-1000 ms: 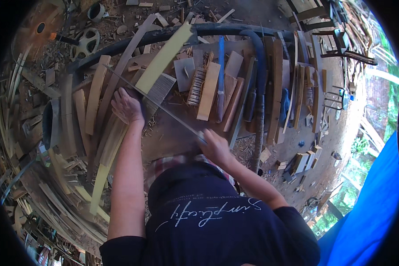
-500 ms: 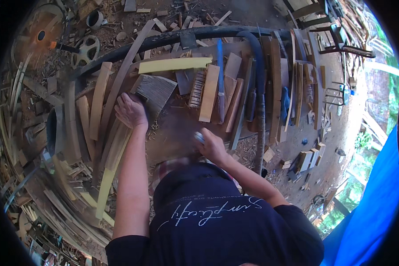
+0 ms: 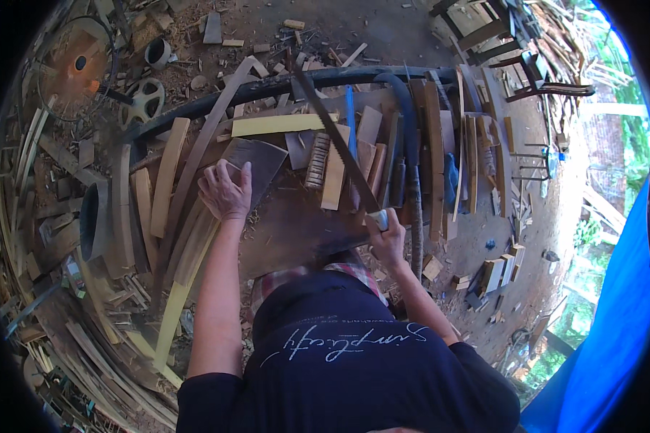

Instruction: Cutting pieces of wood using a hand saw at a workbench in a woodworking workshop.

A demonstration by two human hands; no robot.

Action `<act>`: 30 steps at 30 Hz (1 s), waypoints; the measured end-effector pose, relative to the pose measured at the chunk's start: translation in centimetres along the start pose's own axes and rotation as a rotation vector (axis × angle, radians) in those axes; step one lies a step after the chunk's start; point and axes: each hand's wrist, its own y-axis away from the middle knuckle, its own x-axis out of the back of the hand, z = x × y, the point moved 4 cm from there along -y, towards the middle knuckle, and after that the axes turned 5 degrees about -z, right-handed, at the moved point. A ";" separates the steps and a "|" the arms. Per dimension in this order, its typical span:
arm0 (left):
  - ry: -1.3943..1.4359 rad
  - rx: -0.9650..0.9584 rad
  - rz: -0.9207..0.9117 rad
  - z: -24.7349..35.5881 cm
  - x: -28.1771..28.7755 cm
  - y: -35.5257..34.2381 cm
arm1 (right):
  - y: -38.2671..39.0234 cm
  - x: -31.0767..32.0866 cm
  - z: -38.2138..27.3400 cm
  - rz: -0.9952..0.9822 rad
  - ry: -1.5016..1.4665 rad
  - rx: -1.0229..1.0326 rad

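My right hand [image 3: 387,239] grips the pale handle of a handsaw [image 3: 339,146]. Its long, dark toothed blade slants up and left over the bench, above several wood pieces. My left hand [image 3: 225,193] lies over the near left end of a dark wooden block [image 3: 261,164], fingers bent over it and thumb raised at the side. Beyond the block sits a yellow strip of wood [image 3: 282,124]. A light wooden slat [image 3: 335,173] lies beneath the saw blade.
Boards [image 3: 167,177] lean along the bench's left side. A dark hose [image 3: 414,166] bends down on the right. Farther off are a wire-caged fan [image 3: 78,72], a pale spoked wheel [image 3: 143,101] and a dark chair [image 3: 531,76]. Wood scraps [image 3: 500,270] litter the ground.
My right hand has moved right and slightly forward. The saw blade now shows clearly, pointing away; before, only the handle end was distinct. My left hand stays at the block, its thumb now raised.
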 end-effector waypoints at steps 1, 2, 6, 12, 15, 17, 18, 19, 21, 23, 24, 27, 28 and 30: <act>-0.004 -0.038 -0.009 0.3 0.2 0.0 | 0.3 0.5 0.7 0.029 0.005 -0.044; -0.011 -0.074 -0.018 0.5 0.4 0.0 | 0.7 0.9 1.9 0.037 -0.061 -0.110; 0.034 -0.082 -0.060 0.3 0.0 -0.1 | 2.0 2.0 3.9 0.113 -0.087 -0.184; 0.202 -0.039 -0.090 -0.7 0.3 -0.9 | 2.8 1.8 3.8 0.092 -0.262 -0.188; 0.328 -0.027 -0.078 -2.0 0.6 -1.3 | 2.6 1.6 2.6 0.052 -0.302 -0.193; 0.549 0.028 -0.177 -3.2 0.6 -1.4 | 2.5 1.6 2.4 0.043 -0.258 -0.178; 0.549 0.055 -0.168 -3.9 0.8 -1.0 | 2.4 1.5 1.7 0.031 -0.247 -0.168; 0.504 0.035 -0.155 -4.7 1.4 -0.4 | 2.3 1.3 1.1 0.000 -0.240 -0.158; 0.451 0.045 -0.136 -6.2 2.7 1.0 | 2.1 1.1 0.4 -0.008 -0.278 -0.145; 0.311 0.011 -0.118 -6.8 4.4 2.8 | 1.9 1.0 0.5 -0.030 -0.273 -0.143; 0.257 -0.012 -0.092 -7.4 4.5 3.8 | 1.9 0.9 0.5 -0.037 -0.253 -0.137; 0.185 0.043 -0.120 -8.6 3.9 5.9 | 1.5 0.4 0.0 -0.088 -0.250 -0.121; 0.182 0.053 -0.119 -8.6 4.0 6.0 | 1.4 0.3 -0.4 -0.103 -0.226 -0.123; 0.199 0.077 -0.138 -8.8 4.0 5.8 | 1.2 -0.2 -1.0 -0.125 -0.196 -0.117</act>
